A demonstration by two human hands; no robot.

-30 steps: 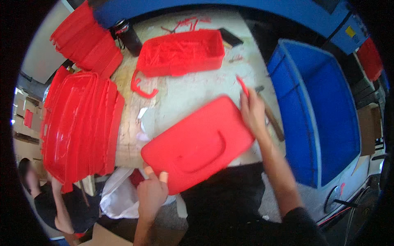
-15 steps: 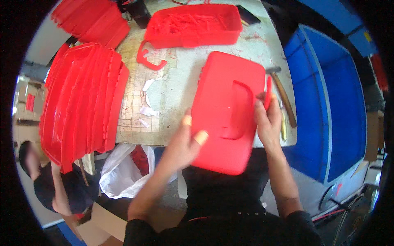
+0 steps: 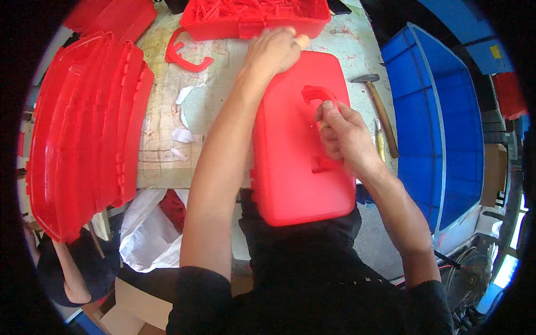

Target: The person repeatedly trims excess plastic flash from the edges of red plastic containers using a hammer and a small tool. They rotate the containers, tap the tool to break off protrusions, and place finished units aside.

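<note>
A red plastic case or lid [image 3: 290, 190] lies lengthwise in front of me, its near end jutting past the table edge over my lap. My right hand [image 3: 346, 131] is closed round a curved red handle [image 3: 319, 92] on the case's top. My left hand [image 3: 273, 51] is at the case's far end, against the front wall of a red bin [image 3: 218, 30] full of small red parts. Its fingertips are mostly hidden; tape wraps at least one finger. Another red handle [image 3: 192, 64] lies loose on the table to the left.
Stacked red shells [image 3: 89, 128] stand at the left, with a person's arm [image 3: 70, 268] below. A hammer [image 3: 382, 117] and a yellow-handled tool [image 3: 380, 139] lie on the right of the table [image 3: 223, 106]. Beyond is a blue crate [image 3: 419, 128]. A white bag [image 3: 145, 240] hangs at the near left.
My left hand has left the case's left side and reached forward to the bin. My right hand has brought the handle from the right edge onto the case's top.
</note>
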